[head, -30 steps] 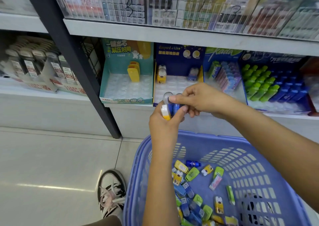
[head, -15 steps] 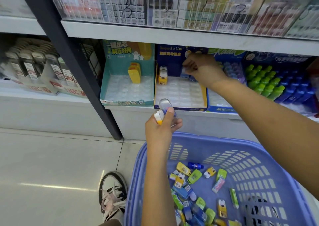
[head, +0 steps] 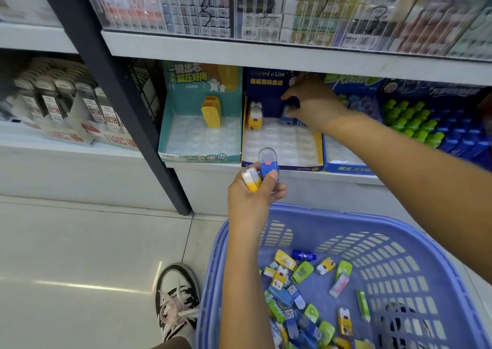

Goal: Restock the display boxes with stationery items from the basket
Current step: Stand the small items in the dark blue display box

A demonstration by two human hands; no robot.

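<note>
Erasers point(head: 262, 171), 2, sit in the left grip point(head: 255, 191); right grip point(head: 310, 103) pinches a blue one.

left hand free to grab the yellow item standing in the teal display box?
Probably not as things stand. The path to the yellow item in the teal display box is open, but the left hand is already full, gripping a blue item and a yellow-and-white item.

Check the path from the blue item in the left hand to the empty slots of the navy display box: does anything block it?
Nothing visible does. The left hand holds the blue item just before the navy display box, whose front slots are empty. The right hand works at its back row, clear of them.
</note>
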